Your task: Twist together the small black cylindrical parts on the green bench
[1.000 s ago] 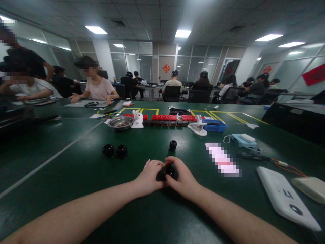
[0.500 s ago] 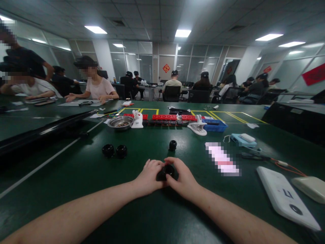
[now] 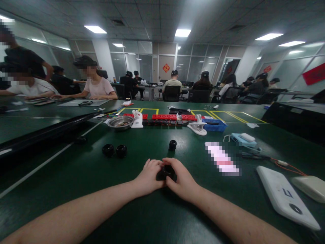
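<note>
Near the middle of the green table, my left hand (image 3: 150, 175) and my right hand (image 3: 182, 178) are wrapped round a dark, round part (image 3: 168, 173) from both sides. Fingers cover much of it, so its full shape is hidden. Just beyond the hands stands a small black ring-topped part (image 3: 173, 145). To the left, two similar black parts, one (image 3: 108, 150) beside another (image 3: 121, 151), sit close together on the table.
Farther back are a metal bowl (image 3: 121, 123), a white clamp (image 3: 137, 119), a second white clamp (image 3: 198, 125), red strips (image 3: 164, 117) and a blue tray (image 3: 215, 125). A white power bank (image 3: 286, 196) lies at right. People sit beyond the table.
My right fingers have shifted slightly left and over the dark part, covering more of its opening. My left hand has barely moved. Across the table, a seated person has drawn their arms leftward.
</note>
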`<state>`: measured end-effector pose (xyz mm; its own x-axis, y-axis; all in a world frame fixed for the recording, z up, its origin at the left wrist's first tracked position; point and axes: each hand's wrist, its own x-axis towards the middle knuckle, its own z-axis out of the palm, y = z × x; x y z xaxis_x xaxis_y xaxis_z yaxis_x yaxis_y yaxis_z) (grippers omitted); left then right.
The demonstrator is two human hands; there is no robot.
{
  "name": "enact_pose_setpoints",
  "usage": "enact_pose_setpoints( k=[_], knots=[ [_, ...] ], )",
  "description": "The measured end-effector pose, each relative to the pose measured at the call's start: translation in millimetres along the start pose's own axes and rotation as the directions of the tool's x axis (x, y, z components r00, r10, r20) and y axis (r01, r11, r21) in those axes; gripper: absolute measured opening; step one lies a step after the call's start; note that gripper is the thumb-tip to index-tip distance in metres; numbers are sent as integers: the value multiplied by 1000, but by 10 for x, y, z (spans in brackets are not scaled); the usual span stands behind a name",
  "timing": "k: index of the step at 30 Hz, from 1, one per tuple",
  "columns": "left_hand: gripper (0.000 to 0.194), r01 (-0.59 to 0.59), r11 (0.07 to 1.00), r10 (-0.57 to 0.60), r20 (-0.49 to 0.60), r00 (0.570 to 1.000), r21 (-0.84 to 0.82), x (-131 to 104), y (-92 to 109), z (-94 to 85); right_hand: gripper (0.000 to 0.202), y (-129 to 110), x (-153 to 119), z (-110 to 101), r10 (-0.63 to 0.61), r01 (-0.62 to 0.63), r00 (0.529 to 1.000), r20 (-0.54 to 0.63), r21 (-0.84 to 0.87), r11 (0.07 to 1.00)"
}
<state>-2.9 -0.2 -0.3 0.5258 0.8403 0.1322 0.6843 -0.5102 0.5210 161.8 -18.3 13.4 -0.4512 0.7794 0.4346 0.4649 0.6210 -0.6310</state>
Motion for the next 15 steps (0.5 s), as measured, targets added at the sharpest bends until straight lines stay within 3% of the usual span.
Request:
enact_pose_setpoints(
  k=[4, 8, 11, 15],
  knots=[
    [35, 2, 999, -2, 13, 1000, 35, 3, -14, 7, 59, 0, 1, 1, -10, 9, 1000, -27, -19, 1000],
    [34, -6, 1000, 5, 13, 1000, 25, -5, 21, -18, 48, 26, 17, 10, 51, -58, 994, -100, -66, 996],
    [38, -7, 1000, 7, 7, 1000, 12, -7, 35, -23, 43, 33, 9, 10, 47, -51, 996, -76, -52, 997],
    [44, 1, 1000, -1, -10, 1000, 12, -3, 21, -6, 58, 18, -19, -6, -23, 23, 1000, -21, -7, 1000]
  ],
)
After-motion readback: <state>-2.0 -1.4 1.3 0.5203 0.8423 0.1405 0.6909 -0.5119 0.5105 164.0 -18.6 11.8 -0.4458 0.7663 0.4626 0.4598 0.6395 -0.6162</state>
